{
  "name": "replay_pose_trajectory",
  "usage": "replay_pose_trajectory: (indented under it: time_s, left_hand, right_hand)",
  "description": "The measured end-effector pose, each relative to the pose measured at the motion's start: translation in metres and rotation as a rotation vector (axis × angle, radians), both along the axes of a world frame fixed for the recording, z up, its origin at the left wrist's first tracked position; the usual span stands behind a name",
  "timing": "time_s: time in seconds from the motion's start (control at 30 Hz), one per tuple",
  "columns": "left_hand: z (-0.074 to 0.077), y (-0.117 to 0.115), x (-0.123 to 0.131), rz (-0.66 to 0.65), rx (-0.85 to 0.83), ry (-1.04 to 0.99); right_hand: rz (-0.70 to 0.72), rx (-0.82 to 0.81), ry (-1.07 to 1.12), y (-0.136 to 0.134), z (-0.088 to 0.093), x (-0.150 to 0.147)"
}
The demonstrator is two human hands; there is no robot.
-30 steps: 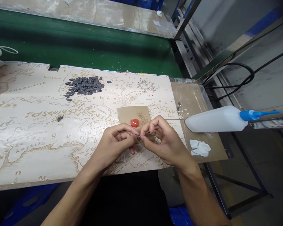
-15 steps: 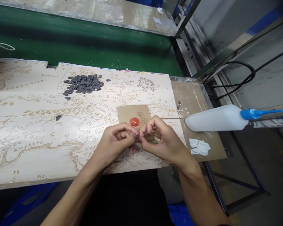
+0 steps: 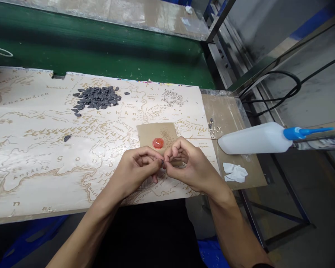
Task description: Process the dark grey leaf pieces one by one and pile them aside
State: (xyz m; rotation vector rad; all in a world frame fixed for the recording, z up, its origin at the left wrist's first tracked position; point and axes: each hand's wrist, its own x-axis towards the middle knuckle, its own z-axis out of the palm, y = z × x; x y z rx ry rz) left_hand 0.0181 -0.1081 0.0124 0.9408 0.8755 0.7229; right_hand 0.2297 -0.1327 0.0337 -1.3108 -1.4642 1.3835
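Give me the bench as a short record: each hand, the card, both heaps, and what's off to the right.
Left hand: thumb and finger pinch a small dark piece
Right hand: fingertips at the same piece; contact unclear
Brown card: on the map-printed sheet, partly behind the hands
On card: glossy red spot
Dark heap: flat dark pieces, beyond and left of the card
Pale heap: tiny bits, beyond the card
Right side: white bottle with blue nozzle; crumpled white wad
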Motion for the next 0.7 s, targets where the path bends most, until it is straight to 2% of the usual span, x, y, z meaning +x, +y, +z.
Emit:
replay_pose_trajectory:
  time_s: [0.3,0.57,0.7]
  left_hand:
    - [-0.003,-0.006,0.009,0.111,-0.120,-0.082]
    - [-0.004,-0.009,0.008,0.096,-0.141,-0.113]
    - [0.002,-0.011,0.004,0.058,-0.054,-0.073]
  right_hand:
    - [-0.194,-0.059,0.218,-0.002,-0.012,-0.011]
    - [-0.184,-0.088,0.320,-0.005,-0.019,-0.011]
    - [-0.199,-0.118,0.311,-0.003,-0.015,-0.008]
